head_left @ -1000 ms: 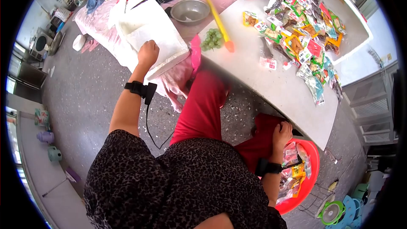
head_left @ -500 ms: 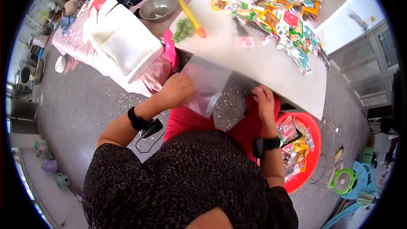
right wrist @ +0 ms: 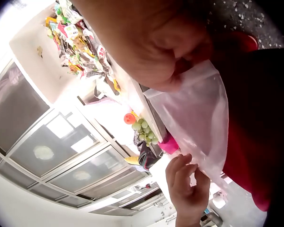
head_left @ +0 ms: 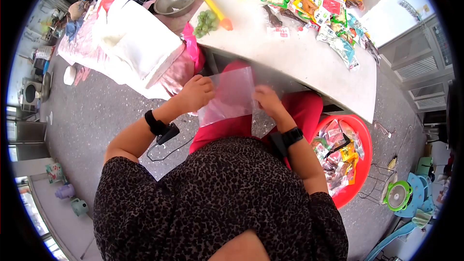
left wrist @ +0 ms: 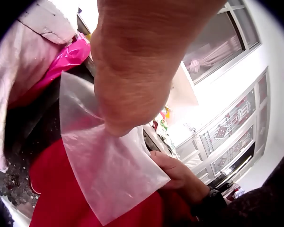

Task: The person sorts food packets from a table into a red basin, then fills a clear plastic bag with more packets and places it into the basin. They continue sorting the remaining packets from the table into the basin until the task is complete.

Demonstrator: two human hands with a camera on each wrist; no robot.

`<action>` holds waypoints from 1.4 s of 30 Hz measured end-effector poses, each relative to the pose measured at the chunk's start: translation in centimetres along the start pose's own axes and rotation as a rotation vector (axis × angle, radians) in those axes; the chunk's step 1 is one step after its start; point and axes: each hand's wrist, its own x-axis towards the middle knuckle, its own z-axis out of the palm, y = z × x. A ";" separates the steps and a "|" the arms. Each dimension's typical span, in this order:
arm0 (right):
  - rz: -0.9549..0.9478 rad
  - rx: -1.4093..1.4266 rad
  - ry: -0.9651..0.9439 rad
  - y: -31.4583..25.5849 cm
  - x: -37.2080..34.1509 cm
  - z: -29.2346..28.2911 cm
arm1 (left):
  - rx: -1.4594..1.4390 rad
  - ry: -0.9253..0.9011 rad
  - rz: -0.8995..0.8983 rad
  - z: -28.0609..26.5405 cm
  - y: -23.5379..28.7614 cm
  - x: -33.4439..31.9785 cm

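A thin, translucent, colourless plastic bag [head_left: 231,100], roughly rectangular and flat, is stretched between the person's two bare hands. The left hand [head_left: 197,94] pinches it at its left side; the right hand [head_left: 268,100] holds the opposite edge between thumb and fingers. The bag hangs in the air above the person's red trousers [head_left: 305,108], just short of the near edge of the white tabletop [head_left: 338,97], and red shows through its film. It lies at a slight slant, with soft creases running across it and its corners pointed. Whether its mouth is parted cannot be told.
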 end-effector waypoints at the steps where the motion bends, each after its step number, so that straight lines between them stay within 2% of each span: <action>1: -0.012 -0.015 0.017 -0.5 -0.3 0.3 | 0.045 0.004 -0.057 0.0 0.0 0.3; 4: -0.029 -0.028 0.019 -1.0 -0.5 0.5 | -0.281 0.003 -0.435 1.2 1.2 1.7; 5: -0.031 -0.027 0.012 -1.0 -0.6 0.6 | -0.408 0.092 -0.462 1.6 2.0 2.6; 8: -0.068 -0.045 -0.049 -1.9 -1.2 1.1 | -0.934 0.113 -0.667 3.5 4.3 5.4; 11: -0.104 -0.144 -0.070 -2.1 -1.3 1.3 | -1.206 0.089 -0.931 4.5 5.3 7.4; 13: -0.108 -0.134 -0.102 -1.8 -1.2 1.0 | -1.174 0.124 -0.918 6.8 5.2 7.5; 17: -0.070 -0.017 -0.161 -1.4 -1.5 0.7 | -1.096 0.153 -0.901 7.8 5.1 7.7; 23: 0.008 0.150 -0.231 -0.6 -1.3 0.2 | -1.435 0.038 -1.046 4.9 5.4 8.1; 26: 0.037 0.201 -0.249 0.2 -0.9 0.0 | -1.610 0.013 -1.038 5.2 4.9 7.8; 29: 0.068 0.253 -0.246 0.3 -1.0 0.0 | -1.656 0.001 -1.044 5.2 4.9 7.8; 32: 0.085 0.230 -0.194 -0.2 -1.4 0.2 | -1.511 -0.003 -1.042 5.4 5.0 7.8; 35: 0.067 0.158 -0.184 -0.4 -1.2 0.5 | -1.243 0.054 -0.965 5.1 5.7 8.0; 38: 0.025 0.118 -0.200 -1.1 -1.1 0.4 | -1.060 0.265 -0.837 6.8 5.7 7.9; 41: -0.067 0.020 -0.196 -2.9 -1.5 0.3 | -1.258 0.260 -0.915 5.6 5.7 8.0; 42: -0.105 -0.025 -0.193 -3.6 -1.4 0.1 | -1.180 0.289 -0.927 5.3 5.5 8.1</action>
